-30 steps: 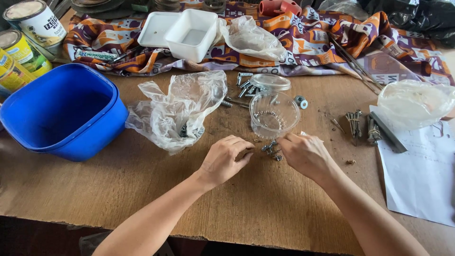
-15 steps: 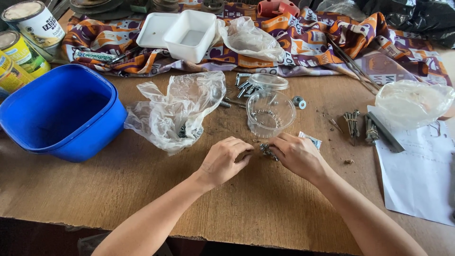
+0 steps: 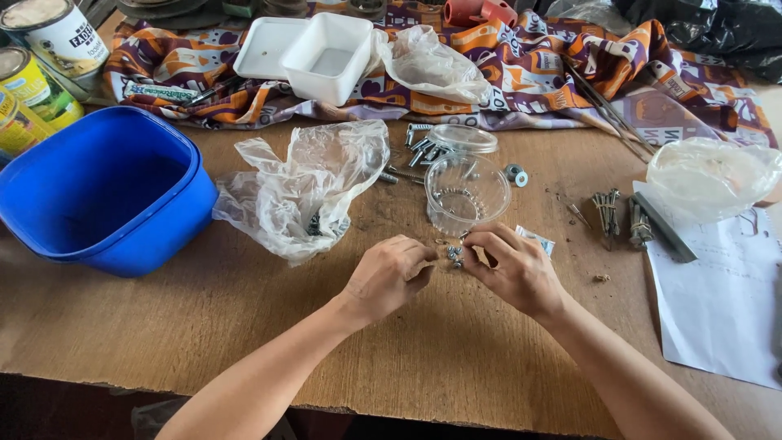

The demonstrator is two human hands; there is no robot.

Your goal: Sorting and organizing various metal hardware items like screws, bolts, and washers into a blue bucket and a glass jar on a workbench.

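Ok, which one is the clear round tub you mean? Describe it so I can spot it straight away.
Start at the big blue basin on the left of the wooden table and go right past the crumpled plastic bag. The clear round tub stands open just beyond both hands. Unlike the flat clear lid behind it, it is deep and cup-shaped.

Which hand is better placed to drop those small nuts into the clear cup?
Right, probably. The right hand lies directly below the clear cup, fingertips at the small nuts; the left hand sits farther left.
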